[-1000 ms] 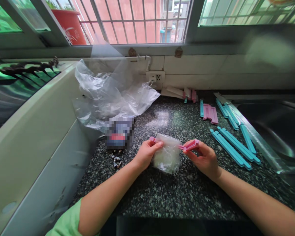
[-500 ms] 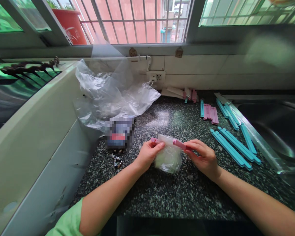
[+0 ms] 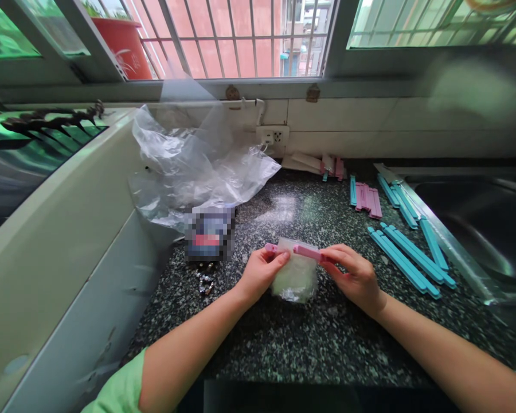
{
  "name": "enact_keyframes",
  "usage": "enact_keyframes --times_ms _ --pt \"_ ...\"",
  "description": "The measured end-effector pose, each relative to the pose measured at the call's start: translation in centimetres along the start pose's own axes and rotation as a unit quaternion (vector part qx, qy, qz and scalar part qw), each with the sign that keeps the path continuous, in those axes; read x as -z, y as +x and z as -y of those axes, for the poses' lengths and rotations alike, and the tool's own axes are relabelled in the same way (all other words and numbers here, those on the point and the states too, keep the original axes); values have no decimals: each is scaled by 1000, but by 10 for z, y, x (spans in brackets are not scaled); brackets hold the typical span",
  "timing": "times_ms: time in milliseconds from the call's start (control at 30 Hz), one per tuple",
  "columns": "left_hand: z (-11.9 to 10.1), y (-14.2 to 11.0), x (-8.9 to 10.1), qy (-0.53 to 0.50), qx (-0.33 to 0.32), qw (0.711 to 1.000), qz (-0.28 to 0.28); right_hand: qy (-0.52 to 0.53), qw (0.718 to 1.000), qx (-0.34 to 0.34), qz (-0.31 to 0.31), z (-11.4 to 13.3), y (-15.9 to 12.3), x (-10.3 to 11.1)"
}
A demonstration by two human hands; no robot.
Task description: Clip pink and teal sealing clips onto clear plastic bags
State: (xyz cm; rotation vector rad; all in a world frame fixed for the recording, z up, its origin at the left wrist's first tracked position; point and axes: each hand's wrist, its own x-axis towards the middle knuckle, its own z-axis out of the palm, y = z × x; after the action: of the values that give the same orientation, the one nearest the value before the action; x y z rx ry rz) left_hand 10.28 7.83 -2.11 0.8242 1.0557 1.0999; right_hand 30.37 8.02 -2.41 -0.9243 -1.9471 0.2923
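Observation:
A small clear plastic bag (image 3: 296,278) with pale contents rests on the speckled dark counter (image 3: 284,332). A pink sealing clip (image 3: 303,251) lies across its top edge. My left hand (image 3: 260,272) pinches the clip's left end and the bag's corner. My right hand (image 3: 355,275) is closed on the clip's right end. Both hands press the clip over the bag's mouth.
Blue clips (image 3: 408,255) and pink clips (image 3: 367,198) lie at the right, beside a steel sink (image 3: 477,223). A crumpled clear bag (image 3: 198,166) and a blurred packet (image 3: 208,232) sit at the left by small beads (image 3: 204,281). A wall socket (image 3: 273,136) is behind.
The pink clip's open arm in my right hand has swung down and leftward onto the bag's top. The bag now lies flatter between my hands.

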Motion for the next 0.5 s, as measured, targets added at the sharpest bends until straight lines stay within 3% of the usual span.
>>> enact_keyframes --times_ms 500 --pt "2 0 1 24 -14 999 17 -14 999 20 24 -5 -1 -3"
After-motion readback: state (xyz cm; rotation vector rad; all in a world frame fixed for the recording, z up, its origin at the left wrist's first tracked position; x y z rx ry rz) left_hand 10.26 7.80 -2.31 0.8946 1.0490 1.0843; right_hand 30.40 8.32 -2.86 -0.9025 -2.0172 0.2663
